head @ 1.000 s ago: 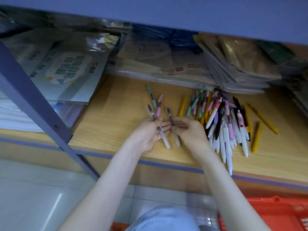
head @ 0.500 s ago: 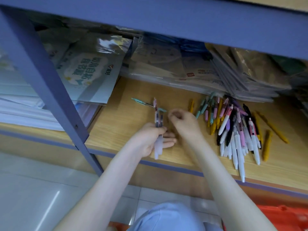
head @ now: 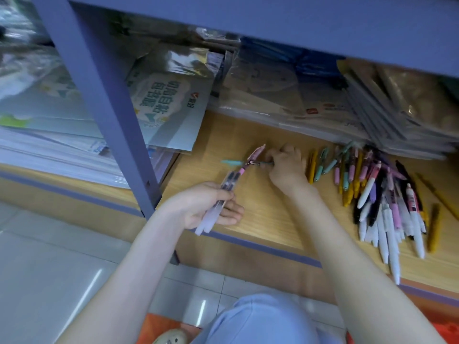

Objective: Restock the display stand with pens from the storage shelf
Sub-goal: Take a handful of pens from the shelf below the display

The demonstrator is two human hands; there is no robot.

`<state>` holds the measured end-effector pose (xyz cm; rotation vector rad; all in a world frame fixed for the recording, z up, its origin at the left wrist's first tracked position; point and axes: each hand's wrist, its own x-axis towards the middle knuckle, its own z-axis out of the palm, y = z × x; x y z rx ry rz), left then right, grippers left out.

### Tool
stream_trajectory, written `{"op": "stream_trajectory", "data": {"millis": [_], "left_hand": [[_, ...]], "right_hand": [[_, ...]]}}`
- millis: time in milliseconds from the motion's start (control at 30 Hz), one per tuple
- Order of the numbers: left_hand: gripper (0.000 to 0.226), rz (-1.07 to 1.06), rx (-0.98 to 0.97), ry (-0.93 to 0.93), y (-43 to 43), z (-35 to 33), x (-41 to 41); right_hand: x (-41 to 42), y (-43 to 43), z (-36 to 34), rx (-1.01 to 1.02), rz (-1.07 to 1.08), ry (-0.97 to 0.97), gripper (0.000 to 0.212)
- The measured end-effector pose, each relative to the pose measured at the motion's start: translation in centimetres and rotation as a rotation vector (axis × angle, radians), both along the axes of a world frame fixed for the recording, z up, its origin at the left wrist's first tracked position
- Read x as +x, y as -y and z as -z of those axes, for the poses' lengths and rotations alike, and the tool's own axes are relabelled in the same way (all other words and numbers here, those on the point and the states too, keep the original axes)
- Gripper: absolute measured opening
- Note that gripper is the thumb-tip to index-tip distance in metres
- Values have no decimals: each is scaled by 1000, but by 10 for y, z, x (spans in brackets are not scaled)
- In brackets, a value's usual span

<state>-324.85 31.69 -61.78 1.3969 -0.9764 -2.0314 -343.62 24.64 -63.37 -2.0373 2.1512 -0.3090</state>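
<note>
Presently left hand [head: 206,207] grips pens [head: 229,184], right hand [head: 285,168] pinches teal pen [head: 231,162].

Pale wood grain on the shelf board [head: 263,199], lavender strip along its edge. Lavender-grey on the frame post [head: 99,100]. Frosted white with dark grips on the held pens [head: 211,217]; one pink pen [head: 255,152], one teal pen [head: 229,162]. White, mustard, pink, teal, black, lilac in the pen pile [head: 387,202]. Teal lettering on a white packet [head: 171,100]. Light blue trousers [head: 260,321].
</note>
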Motion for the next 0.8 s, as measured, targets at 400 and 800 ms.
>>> {"op": "stream_trajectory", "data": {"millis": [400,800], "left_hand": [[19,-354,-45,-350,6,6,-56],[13,-251,-99,-156,17,13,-97]], "right_hand": [[-14,-64,-14,4,120,599,13],[-19,-84,-3,-44,116,637,13]]}}
